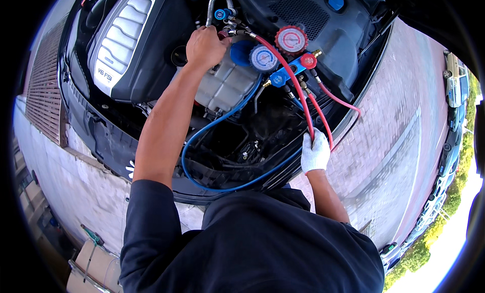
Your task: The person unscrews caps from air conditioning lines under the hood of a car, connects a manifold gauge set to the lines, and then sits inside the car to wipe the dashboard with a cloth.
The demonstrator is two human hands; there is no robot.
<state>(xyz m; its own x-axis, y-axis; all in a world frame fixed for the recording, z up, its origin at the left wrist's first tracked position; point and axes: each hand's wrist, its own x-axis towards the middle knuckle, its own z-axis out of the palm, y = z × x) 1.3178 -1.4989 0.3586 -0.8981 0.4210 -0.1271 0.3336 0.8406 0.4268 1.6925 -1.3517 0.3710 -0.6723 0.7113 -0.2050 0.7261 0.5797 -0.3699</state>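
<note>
My bare left hand (pixel 206 46) is closed around a dark red coupler (pixel 223 35) at the end of a red hose (pixel 275 51), beside a bent metal pipe (pixel 210 7). A blue coupler (pixel 221 14) sits on the fittings just above it. In a white glove, my right hand (pixel 315 151) grips the red hose at the front edge of the engine bay. Between the hands lies a manifold gauge set (pixel 293 69) with a red-rimmed gauge (pixel 291 39) and a blue gauge (pixel 263 58). My left hand's fingertips are partly hidden.
A blue hose (pixel 184 156) loops over the front of the engine bay. The engine cover (pixel 124 40) is at the left, and a pale reservoir (pixel 227 85) lies under the hoses. A prop rod (pixel 376 37) stands at the right. Parked cars (pixel 451 116) line the paving's far right.
</note>
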